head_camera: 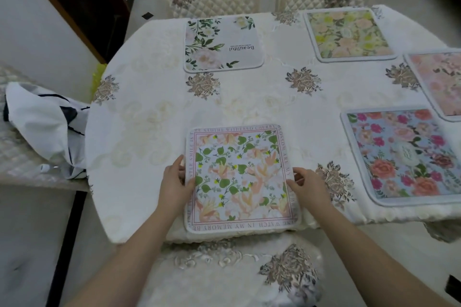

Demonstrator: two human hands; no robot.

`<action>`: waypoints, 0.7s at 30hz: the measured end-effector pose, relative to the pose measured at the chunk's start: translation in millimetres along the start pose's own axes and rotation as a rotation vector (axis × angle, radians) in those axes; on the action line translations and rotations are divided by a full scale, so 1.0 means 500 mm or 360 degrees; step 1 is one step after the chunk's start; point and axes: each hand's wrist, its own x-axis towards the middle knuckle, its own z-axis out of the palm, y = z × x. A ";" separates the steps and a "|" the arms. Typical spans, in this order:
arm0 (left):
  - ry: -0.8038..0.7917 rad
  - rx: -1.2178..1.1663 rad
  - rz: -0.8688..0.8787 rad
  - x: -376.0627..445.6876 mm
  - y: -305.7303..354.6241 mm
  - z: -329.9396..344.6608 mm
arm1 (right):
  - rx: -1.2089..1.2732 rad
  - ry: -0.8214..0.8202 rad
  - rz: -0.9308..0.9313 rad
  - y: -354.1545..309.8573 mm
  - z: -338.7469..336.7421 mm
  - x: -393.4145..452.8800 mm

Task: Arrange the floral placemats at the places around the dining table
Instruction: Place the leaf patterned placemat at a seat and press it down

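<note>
The desk (154, 97), draped in a cream embroidered cloth, carries the square peach-and-green floral placemat with a lettered border (240, 178) flat at six o'clock, at its near edge. The left hand (174, 182) pinches the mat's nine o'clock edge, thumb on top. The right hand (308, 188) clasps its three o'clock edge, both forearms reaching straight in.

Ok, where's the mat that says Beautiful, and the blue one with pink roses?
Beautiful mat (222, 43), head view, on its plain pale middle.
Blue rose mat (401, 154), head view, on the flowery middle.
</note>
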 end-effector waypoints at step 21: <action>-0.0046 0.1173 0.0755 0.173 0.071 0.191 | -0.0909 0.0111 -0.0958 -0.200 0.206 0.195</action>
